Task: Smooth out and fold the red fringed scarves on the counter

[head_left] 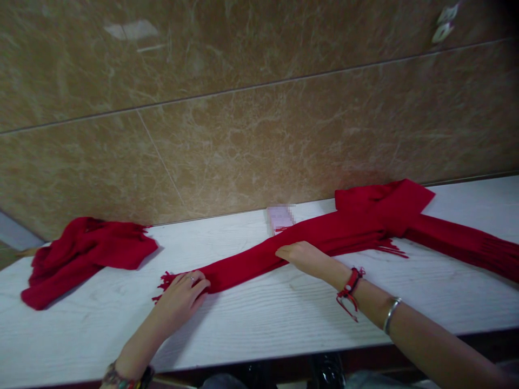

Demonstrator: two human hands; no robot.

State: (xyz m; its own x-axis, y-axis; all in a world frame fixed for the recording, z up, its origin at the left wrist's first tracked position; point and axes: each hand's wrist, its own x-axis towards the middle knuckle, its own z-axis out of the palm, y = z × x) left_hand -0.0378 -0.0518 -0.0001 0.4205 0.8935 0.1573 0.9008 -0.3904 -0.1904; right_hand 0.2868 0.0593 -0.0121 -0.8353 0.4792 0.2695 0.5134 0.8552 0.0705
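Beads (126, 376) circle a person's left wrist on the near side of a long red scarf (243, 265), stretched across a white desk (259, 329). A silver bangle (391, 315) and a red cord bracelet (347, 292) ring the right arm, also on the scarf's near side. The left hand (180, 294) lies over the scarf's fringed left end, fingers curled on the cloth; the right hand (306, 259) touches its near edge farther right, fingers bunched. Whether either grips the fabric, I cannot tell from here. Apart from the scarf's left end lies a crumpled red cloth (91, 254). Just beyond the scarf's middle sits a small pale pack (279, 217), partly blurred. At the scarf's right rises a loosely folded red heap (385, 208). Beyond it stands a brown marbled wall (243, 146).
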